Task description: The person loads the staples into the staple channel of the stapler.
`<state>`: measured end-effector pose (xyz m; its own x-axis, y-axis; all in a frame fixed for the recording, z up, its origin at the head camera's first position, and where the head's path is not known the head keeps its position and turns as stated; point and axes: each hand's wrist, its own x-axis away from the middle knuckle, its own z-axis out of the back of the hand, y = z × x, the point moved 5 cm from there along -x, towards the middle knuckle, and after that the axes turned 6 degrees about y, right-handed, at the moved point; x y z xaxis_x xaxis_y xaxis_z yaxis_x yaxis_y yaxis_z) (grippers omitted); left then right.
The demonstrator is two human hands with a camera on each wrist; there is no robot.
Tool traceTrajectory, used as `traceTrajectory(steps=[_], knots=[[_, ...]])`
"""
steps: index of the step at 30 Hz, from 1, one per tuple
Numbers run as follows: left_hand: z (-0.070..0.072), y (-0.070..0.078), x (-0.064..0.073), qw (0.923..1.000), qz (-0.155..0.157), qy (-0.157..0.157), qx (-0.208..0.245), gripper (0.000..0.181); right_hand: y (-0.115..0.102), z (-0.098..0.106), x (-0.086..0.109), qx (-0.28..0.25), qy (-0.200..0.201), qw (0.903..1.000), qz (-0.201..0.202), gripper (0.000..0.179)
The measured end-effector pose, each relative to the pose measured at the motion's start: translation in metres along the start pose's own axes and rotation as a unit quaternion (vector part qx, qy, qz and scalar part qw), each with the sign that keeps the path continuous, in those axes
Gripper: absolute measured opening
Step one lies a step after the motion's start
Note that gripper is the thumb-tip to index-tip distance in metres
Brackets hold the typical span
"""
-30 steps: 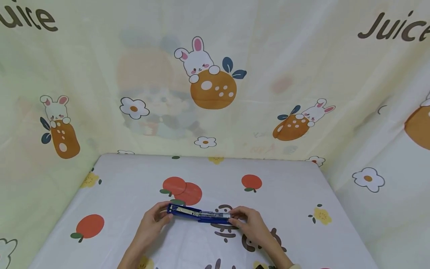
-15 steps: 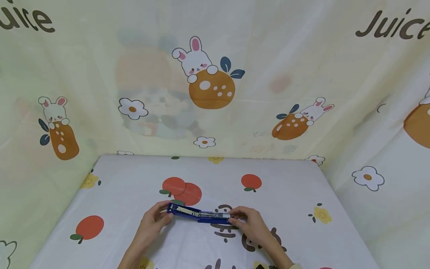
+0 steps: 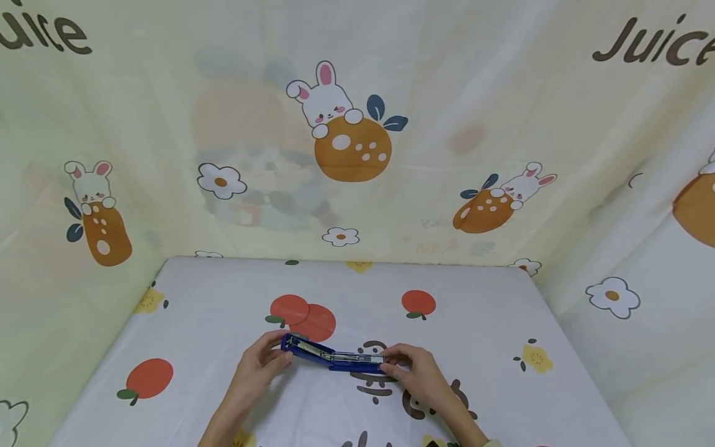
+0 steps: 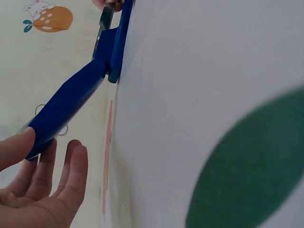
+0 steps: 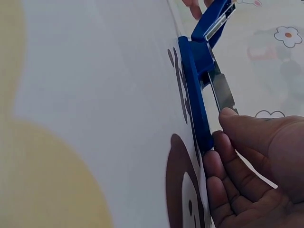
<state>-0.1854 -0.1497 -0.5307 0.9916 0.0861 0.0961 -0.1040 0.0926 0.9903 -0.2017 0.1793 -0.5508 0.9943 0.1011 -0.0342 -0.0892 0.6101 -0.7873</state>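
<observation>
A navy-blue plastic stapler (image 3: 336,366) is being held folded out at its hinge (image 4: 107,61), roughly midway between the left and right edges of the white, fruit-print tabletop (image 3: 475,335) and well apart from the far edge. Near edge is out of shot, so nothing can be said about that one. The long axis is laid side to side, more or less parallel to the far edge.

Outer end of the smooth blue cover (image 4: 71,99) is pinched between thumb and fingers of the left hand (image 3: 259,366), and that end is tilted up off the tabletop. At the other end, a pinch is made by the right hand (image 3: 416,369): thumb on the tip of the silver metal rail (image 5: 222,90), fingers by the tip of the long blue base (image 5: 195,95), which is laid along the tabletop.

Neither hand can be called nearer, tbh, since both ends are touched; it all seems to be decided by the hinge angle, cover rising to the left, base flat to the right
</observation>
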Motion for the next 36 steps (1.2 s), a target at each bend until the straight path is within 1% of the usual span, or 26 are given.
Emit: traceTrajectory(steps=[7,13,15,25,32,36], knots=[[-0.005,0.005,-0.001,0.9999,-0.003,-0.013,-0.005,0.047,-0.001,0.0,0.001,-0.005,-0.003,1.0,0.003,0.019],[-0.01,0.011,0.001,0.9996,-0.01,-0.025,-0.002,0.046,-0.002,0.0,0.001,-0.003,-0.005,1.0,0.003,0.019],[-0.011,0.013,0.001,0.9996,-0.007,-0.028,0.003,0.046,-0.002,0.0,0.001,-0.002,-0.006,1.0,0.004,0.019],[-0.019,0.018,-0.001,0.9988,-0.027,-0.04,0.007,0.044,-0.002,0.0,-0.001,-0.003,-0.006,1.0,0.002,0.018],[-0.023,0.02,-0.001,0.9984,-0.021,-0.051,0.012,0.046,-0.003,0.001,0.0,0.003,0.0,0.9999,0.012,0.017],[-0.024,0.021,-0.001,0.998,-0.026,-0.056,0.01,0.045,-0.002,0.0,-0.001,0.002,-0.001,0.9999,0.012,0.018]])
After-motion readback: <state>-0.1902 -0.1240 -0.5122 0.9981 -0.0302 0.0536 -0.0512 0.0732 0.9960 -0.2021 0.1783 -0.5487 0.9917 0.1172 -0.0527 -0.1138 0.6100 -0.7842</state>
